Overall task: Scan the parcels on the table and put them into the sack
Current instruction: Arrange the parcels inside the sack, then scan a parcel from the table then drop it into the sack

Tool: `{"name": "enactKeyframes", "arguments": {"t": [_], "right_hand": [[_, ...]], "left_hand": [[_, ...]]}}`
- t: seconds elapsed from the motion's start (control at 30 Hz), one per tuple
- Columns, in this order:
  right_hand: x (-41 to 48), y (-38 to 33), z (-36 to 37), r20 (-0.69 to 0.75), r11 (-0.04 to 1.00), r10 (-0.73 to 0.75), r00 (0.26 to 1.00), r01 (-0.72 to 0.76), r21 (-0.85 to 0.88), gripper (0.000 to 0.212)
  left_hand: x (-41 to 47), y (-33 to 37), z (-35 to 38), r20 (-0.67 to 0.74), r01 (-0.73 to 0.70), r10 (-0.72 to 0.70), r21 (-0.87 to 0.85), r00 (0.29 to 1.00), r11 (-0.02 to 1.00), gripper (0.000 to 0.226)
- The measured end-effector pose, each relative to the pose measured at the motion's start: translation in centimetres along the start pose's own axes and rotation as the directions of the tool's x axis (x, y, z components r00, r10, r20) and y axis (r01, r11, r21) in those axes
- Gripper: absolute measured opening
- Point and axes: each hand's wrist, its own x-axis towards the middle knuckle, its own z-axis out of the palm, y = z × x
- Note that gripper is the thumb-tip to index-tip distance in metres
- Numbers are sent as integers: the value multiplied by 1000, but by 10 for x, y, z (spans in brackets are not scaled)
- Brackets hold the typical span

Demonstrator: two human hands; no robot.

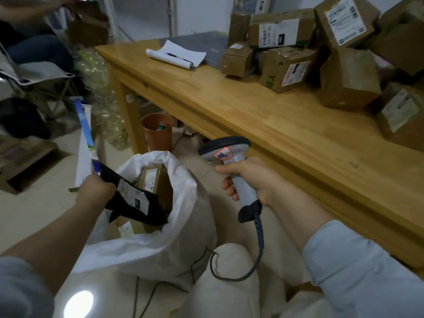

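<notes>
Two hands on my feed. Left hand [96, 189] clenched on black parcel [130, 198], white label up, held over open mouth of white sack [174, 237] on floor, lower end dipping inside. Brown boxes [153, 177] in sack. Right hand [250, 180] wrapped round handle of grey scanner [227, 152], just beside table edge. Many brown parcels [286, 72] heaped at far right of wooden table [252, 115]. Notepad [176, 53] with pen near them.

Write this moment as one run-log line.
left hand: holds black parcel at sack mouth | right hand: grips scanner | table: brown boxes piled
</notes>
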Motion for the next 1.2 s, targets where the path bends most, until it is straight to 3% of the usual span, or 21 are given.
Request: {"name": "enactKeyframes", "arguments": {"t": [0.07,0.17,0.23,0.3,0.37,0.47,0.57,0.73,0.9,1.03,1.2], "right_hand": [[4,1,-1,-9,1000,-3,1000,3,-4,15],[7,2,-5,-28,1000,-3,1000,2,-15,15],[9,3,-8,-36,1000,5,999,-6,-16,15],[9,3,-13,-48,1000,7,999,-7,-9,16],[8,4,-18,-53,1000,2,999,-2,13,15],[1,3,-28,-78,998,-20,997,24,51,14],[-12,3,-47,-131,992,-51,990,66,108,15],[-38,3,-91,-259,958,-123,958,182,220,17],[-77,1,-165,-443,863,-156,883,340,373,18],[-107,8,-233,-595,787,-146,790,457,413,19],[-139,29,-302,-715,726,-87,694,535,431,13]], "left_hand": [[3,-3,19,41,-20,20,-8,999,1000,19],[5,2,48,318,68,-19,-143,948,987,26],[6,11,64,454,129,-37,-172,890,977,54],[5,24,76,444,30,2,-64,896,997,83],[0,42,84,411,-76,86,-42,908,996,98],[-31,82,85,319,-361,335,26,887,932,84],[-80,133,88,236,-657,624,98,745,748,71],[-155,206,99,178,-877,860,51,478,477,64],[-227,286,126,179,-962,949,-35,260,271,60],[-286,341,157,228,-964,964,-193,139,185,58],[-355,400,207,333,-983,942,-185,-45,18,62]]}}
